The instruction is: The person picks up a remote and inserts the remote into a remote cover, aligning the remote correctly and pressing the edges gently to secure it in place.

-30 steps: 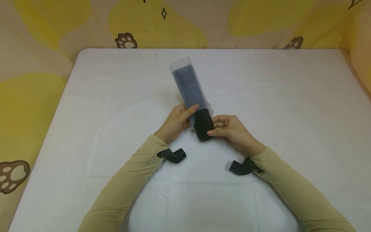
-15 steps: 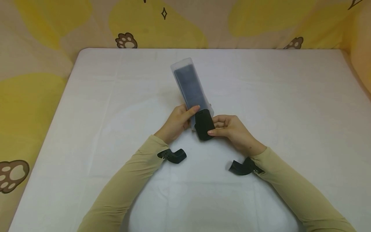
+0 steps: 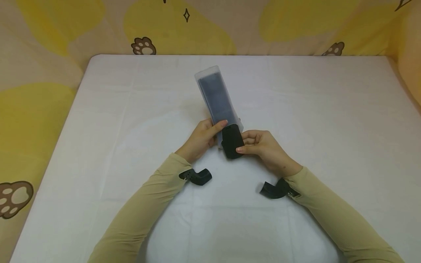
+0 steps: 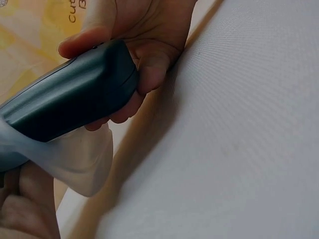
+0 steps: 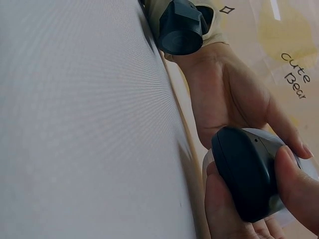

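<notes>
A long black device shaped like a remote control (image 3: 232, 142) lies partly inside a translucent soft sleeve (image 3: 215, 95), its rounded black end sticking out toward me. My left hand (image 3: 202, 138) holds the sleeve around its lower part, thumb on top; the fingers beneath are mostly hidden. At the bare end, my right hand (image 3: 261, 148) pinches the device, with the thumb above and fingers below. In the left wrist view, the sleeve's loose lip (image 4: 82, 164) hangs under the device (image 4: 79, 94). The right wrist view looks onto the device's blunt end (image 5: 244, 172).
A white-covered table (image 3: 312, 109) spreads beneath both hands. Yellow cloth (image 3: 197, 29) with paw prints rises behind its far edge and along the sides. Black curved mounts (image 3: 198, 177) sit on both wrists, over beige sleeves.
The device and its sleeve have shifted very slightly to the right at the far end. Both hands keep the same hold, almost still.
</notes>
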Demonstrator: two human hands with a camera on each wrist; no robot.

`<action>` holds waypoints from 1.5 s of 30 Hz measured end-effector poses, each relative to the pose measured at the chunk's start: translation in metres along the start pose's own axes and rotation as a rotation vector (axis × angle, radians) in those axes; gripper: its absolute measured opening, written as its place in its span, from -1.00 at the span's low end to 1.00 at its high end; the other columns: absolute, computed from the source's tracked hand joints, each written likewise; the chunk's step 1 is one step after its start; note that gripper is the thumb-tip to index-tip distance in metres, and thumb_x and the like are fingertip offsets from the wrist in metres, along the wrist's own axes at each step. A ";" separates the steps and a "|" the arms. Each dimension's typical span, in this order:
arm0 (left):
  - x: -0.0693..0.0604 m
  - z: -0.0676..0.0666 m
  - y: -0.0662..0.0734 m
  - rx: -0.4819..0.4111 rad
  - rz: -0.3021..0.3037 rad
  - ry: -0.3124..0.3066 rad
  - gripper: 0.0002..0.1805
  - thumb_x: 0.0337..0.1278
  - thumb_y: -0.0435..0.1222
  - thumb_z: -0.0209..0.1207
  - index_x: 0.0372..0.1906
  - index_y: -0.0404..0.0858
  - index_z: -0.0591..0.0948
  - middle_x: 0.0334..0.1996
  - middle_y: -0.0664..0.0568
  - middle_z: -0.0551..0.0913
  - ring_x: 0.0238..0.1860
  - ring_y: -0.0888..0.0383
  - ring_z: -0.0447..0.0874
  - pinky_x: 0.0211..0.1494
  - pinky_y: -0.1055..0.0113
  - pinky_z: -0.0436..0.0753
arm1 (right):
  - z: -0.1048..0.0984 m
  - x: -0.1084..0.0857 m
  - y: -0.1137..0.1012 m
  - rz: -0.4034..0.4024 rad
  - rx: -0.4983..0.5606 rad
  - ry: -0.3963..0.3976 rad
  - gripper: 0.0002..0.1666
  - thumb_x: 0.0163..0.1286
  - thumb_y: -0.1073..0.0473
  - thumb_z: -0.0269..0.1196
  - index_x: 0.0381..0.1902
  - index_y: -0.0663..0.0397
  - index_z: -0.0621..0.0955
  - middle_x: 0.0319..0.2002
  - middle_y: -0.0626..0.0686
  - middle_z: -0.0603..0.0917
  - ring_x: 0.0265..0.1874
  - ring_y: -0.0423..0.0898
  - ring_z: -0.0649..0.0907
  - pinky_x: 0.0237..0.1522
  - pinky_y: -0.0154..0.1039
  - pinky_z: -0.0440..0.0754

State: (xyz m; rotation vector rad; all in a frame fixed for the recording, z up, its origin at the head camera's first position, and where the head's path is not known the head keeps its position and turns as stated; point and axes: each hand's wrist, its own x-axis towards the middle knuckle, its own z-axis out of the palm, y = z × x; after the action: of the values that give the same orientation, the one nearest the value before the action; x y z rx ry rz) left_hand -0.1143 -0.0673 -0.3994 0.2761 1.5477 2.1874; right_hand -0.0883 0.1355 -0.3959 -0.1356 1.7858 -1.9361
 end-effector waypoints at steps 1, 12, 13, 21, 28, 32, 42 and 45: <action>0.000 0.000 0.000 0.001 0.000 0.001 -0.65 0.40 -0.34 -0.07 0.09 -0.53 0.45 -0.40 0.17 0.69 -0.65 0.32 0.22 -0.57 0.51 0.18 | 0.000 0.000 0.000 -0.002 0.002 -0.001 -0.59 0.12 0.54 0.26 -0.03 0.50 0.47 -0.28 0.07 0.72 -0.26 -0.10 0.71 -0.16 -0.28 0.64; -0.001 0.000 0.000 0.018 -0.001 0.007 -0.68 0.40 -0.33 -0.06 0.06 -0.50 0.46 -0.55 0.20 0.60 -0.64 0.33 0.26 -0.54 0.53 0.26 | 0.001 0.001 0.001 0.000 0.020 0.001 -0.60 0.11 0.54 0.25 -0.05 0.49 0.48 -0.28 0.07 0.72 -0.27 -0.11 0.71 -0.15 -0.28 0.64; -0.001 0.000 0.000 0.010 0.001 -0.002 -0.67 0.41 -0.34 -0.08 0.09 -0.52 0.44 -0.46 0.18 0.65 -0.57 0.34 0.36 -0.47 0.55 0.35 | 0.001 0.001 0.001 0.000 0.018 0.002 -0.60 0.12 0.54 0.26 -0.04 0.50 0.48 -0.28 0.07 0.72 -0.27 -0.11 0.71 -0.15 -0.28 0.64; -0.001 0.002 -0.001 -0.002 0.004 -0.011 -0.65 0.42 -0.34 -0.09 0.10 -0.55 0.41 -0.33 0.15 0.68 -0.39 0.33 0.52 -0.28 0.52 0.48 | 0.001 0.000 0.001 0.002 0.007 0.010 -0.59 0.12 0.53 0.26 -0.04 0.50 0.47 -0.28 0.07 0.72 -0.27 -0.11 0.71 -0.16 -0.30 0.64; -0.001 0.002 -0.002 0.036 -0.005 0.002 -0.69 0.41 -0.31 -0.05 0.02 -0.50 0.46 -0.59 0.19 0.57 -0.64 0.32 0.25 -0.52 0.52 0.27 | 0.002 0.000 0.000 0.002 0.014 0.016 -0.62 0.11 0.54 0.25 -0.06 0.49 0.48 -0.28 0.04 0.72 -0.28 -0.13 0.71 -0.18 -0.31 0.64; 0.000 0.002 -0.002 0.050 -0.009 0.005 -0.70 0.42 -0.34 -0.09 0.03 -0.51 0.46 -0.56 0.19 0.60 -0.67 0.30 0.18 -0.56 0.49 0.18 | 0.002 0.000 -0.001 0.002 0.018 0.018 -0.62 0.12 0.54 0.25 -0.06 0.50 0.48 -0.28 0.05 0.72 -0.28 -0.13 0.71 -0.17 -0.31 0.64; 0.000 0.001 -0.004 0.069 0.000 0.008 -0.72 0.38 -0.35 -0.07 -0.02 -0.49 0.49 -0.70 0.20 0.46 -0.71 0.30 0.08 -0.62 0.45 0.07 | 0.002 0.001 0.002 -0.013 0.037 0.012 -0.62 0.12 0.56 0.23 -0.06 0.55 0.47 -0.30 0.05 0.72 -0.27 -0.11 0.71 -0.17 -0.26 0.65; 0.000 0.001 -0.004 0.077 0.004 0.010 -0.73 0.38 -0.34 -0.07 -0.05 -0.48 0.50 -0.77 0.19 0.31 -0.74 0.30 0.03 -0.64 0.45 0.04 | 0.001 0.001 0.002 -0.016 0.036 0.013 -0.62 0.12 0.56 0.24 -0.07 0.54 0.47 -0.30 0.05 0.72 -0.27 -0.11 0.71 -0.17 -0.25 0.66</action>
State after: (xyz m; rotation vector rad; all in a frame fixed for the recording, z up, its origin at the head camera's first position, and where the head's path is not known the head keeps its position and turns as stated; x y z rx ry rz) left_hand -0.1126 -0.0654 -0.4022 0.2926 1.6408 2.1381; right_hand -0.0883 0.1336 -0.3982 -0.1256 1.7614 -1.9835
